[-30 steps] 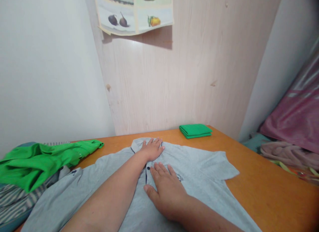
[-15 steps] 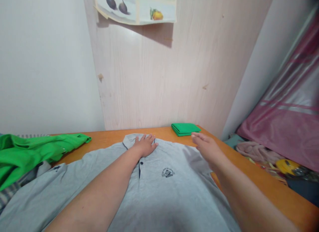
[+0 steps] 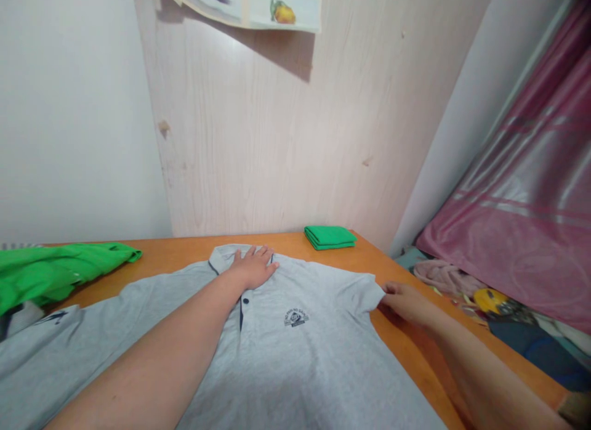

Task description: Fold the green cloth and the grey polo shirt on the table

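Observation:
A light grey polo shirt (image 3: 323, 356) lies spread front side up, its collar at the far end and a dark printed logo on the chest. My left hand (image 3: 253, 268) rests flat on the collar and upper placket with its fingers spread. At the edge of the sleeve on the right, my right hand (image 3: 404, 302) has its fingers pinched on the cuff. The fabric between those fingertips is mostly hidden. Creases run across that sleeve.
The shirt lies on an orange-brown table (image 3: 166, 254). A folded green cloth (image 3: 330, 237) sits at the back, and a crumpled green garment (image 3: 69, 270) at the left. Beyond the right edge are a pink curtain (image 3: 512, 245) and a pile of mixed items. A wall stands behind.
My right hand has come down and outward from above the shirt to the sleeve's edge and grips it. The sleeve now lies more spread. My left hand stays on the collar; the view has shifted right.

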`<state>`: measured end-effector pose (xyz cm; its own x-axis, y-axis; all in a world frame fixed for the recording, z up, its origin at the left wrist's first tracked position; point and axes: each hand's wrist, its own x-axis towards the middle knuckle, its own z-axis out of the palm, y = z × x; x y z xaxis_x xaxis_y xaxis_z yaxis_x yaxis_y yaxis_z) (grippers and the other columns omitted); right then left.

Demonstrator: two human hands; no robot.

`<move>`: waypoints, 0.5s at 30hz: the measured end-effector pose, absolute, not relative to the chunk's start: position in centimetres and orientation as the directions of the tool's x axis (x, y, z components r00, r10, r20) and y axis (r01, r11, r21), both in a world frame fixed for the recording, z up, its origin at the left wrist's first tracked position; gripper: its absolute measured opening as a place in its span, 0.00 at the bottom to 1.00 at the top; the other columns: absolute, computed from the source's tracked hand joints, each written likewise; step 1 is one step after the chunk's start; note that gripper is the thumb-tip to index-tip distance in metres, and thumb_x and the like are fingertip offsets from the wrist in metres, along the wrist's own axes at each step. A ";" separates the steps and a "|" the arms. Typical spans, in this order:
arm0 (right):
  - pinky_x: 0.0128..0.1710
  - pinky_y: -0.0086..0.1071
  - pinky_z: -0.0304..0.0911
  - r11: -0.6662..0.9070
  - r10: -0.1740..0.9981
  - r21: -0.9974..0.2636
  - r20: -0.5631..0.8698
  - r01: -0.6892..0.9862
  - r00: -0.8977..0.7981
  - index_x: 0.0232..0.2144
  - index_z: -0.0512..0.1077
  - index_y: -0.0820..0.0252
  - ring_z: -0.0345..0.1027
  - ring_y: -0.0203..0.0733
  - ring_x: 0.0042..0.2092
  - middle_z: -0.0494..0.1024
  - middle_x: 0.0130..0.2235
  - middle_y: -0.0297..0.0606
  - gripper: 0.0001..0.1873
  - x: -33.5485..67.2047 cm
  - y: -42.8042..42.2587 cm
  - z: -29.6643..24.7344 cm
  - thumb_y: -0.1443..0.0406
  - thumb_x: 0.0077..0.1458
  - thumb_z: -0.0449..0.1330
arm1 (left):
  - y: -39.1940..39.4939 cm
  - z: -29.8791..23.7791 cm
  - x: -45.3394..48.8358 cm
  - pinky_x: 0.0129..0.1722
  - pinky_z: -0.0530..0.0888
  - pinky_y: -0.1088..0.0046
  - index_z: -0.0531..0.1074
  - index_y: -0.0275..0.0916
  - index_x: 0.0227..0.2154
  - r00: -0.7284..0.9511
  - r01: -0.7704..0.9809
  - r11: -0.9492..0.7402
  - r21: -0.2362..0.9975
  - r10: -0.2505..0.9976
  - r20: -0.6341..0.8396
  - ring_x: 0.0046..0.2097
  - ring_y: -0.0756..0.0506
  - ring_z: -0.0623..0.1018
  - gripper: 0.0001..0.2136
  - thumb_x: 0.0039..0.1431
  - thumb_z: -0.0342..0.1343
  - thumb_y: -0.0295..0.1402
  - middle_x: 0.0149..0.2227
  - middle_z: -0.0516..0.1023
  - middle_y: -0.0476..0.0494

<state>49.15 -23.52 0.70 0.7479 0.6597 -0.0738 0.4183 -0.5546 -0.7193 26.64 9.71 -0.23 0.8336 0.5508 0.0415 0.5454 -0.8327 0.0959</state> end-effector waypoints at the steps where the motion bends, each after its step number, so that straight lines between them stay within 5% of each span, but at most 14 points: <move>1: 0.21 0.26 0.50 -0.497 0.686 -0.777 -0.080 0.386 0.723 0.23 0.66 0.58 0.56 0.31 0.22 0.66 0.19 0.28 0.15 48.5 -23.1 0.8 0.55 0.46 0.64 | 9.7 -0.2 26.6 0.63 0.48 0.36 0.50 0.47 0.69 0.834 0.545 -0.833 0.096 0.550 0.040 0.71 0.32 0.47 0.33 0.66 0.30 0.56 0.72 0.44 0.47; 5: 0.18 0.25 0.48 -0.350 0.714 -0.916 -0.124 0.198 0.689 0.28 0.70 0.58 0.61 0.32 0.23 0.72 0.26 0.33 0.20 46.5 -21.8 1.9 0.47 0.52 0.59 | 9.7 -0.1 26.6 0.63 0.48 0.36 0.50 0.46 0.69 0.836 0.542 -0.835 0.098 0.547 0.043 0.70 0.32 0.48 0.33 0.66 0.31 0.56 0.72 0.45 0.46; 10: 0.16 0.22 0.42 -0.267 0.787 -0.961 -0.258 -0.067 0.561 0.42 0.72 0.57 0.69 0.33 0.27 0.78 0.37 0.41 0.20 45.6 -21.8 2.7 0.49 0.57 0.56 | 9.7 -0.1 26.5 0.63 0.48 0.36 0.50 0.46 0.69 0.835 0.542 -0.834 0.104 0.549 0.049 0.70 0.32 0.48 0.33 0.65 0.32 0.55 0.72 0.45 0.45; 15: 0.16 0.23 0.46 -0.322 0.784 -0.941 -0.202 0.106 0.587 0.30 0.69 0.58 0.64 0.32 0.22 0.75 0.26 0.34 0.20 45.7 -21.6 2.4 0.48 0.53 0.60 | 9.7 -0.1 26.5 0.62 0.48 0.36 0.51 0.47 0.69 0.833 0.542 -0.833 0.112 0.550 0.057 0.71 0.31 0.47 0.33 0.65 0.32 0.56 0.72 0.45 0.45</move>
<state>45.72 -21.60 2.41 0.5865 0.7842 -0.2023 0.1059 -0.3219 -0.9408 26.49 9.71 -0.14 0.8334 0.5498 0.0569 0.5418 -0.8330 0.1123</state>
